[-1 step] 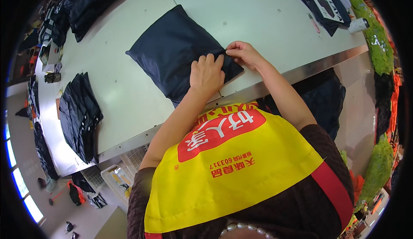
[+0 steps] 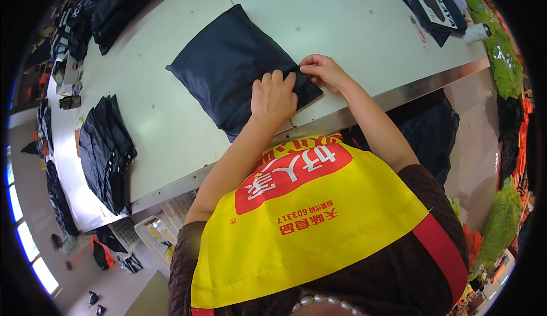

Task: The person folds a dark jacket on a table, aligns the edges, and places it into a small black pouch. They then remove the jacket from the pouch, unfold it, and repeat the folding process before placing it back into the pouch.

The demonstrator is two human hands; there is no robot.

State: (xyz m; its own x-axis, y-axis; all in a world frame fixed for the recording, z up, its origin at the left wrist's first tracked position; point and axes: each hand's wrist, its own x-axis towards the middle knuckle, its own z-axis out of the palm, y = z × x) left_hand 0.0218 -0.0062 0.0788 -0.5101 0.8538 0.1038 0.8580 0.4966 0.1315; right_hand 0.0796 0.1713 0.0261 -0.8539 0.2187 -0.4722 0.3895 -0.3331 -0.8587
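A folded piece of dark navy fabric [image 2: 225, 60] lies on the pale table, its corners pointing away from me and to both sides. My left hand [image 2: 274, 97] rests on its near right part, fingertips bent down against the cloth and slightly apart. Just right of it, my right hand [image 2: 325, 72] pinches the fabric's right edge between thumb and fingers. What lies under the fingertips of both hands is hidden.
The pale table [image 2: 330, 25] has a metal front edge. Dark folded garments [image 2: 105, 154] lie at left, more dark cloth [image 2: 128, 8] at far left. Far right are a dark garment stack [image 2: 424, 3], a pink-handled tool [image 2: 418, 31] and a thread cone [image 2: 477, 33]. Yellow-green cloth [image 2: 494, 42] hangs beyond.
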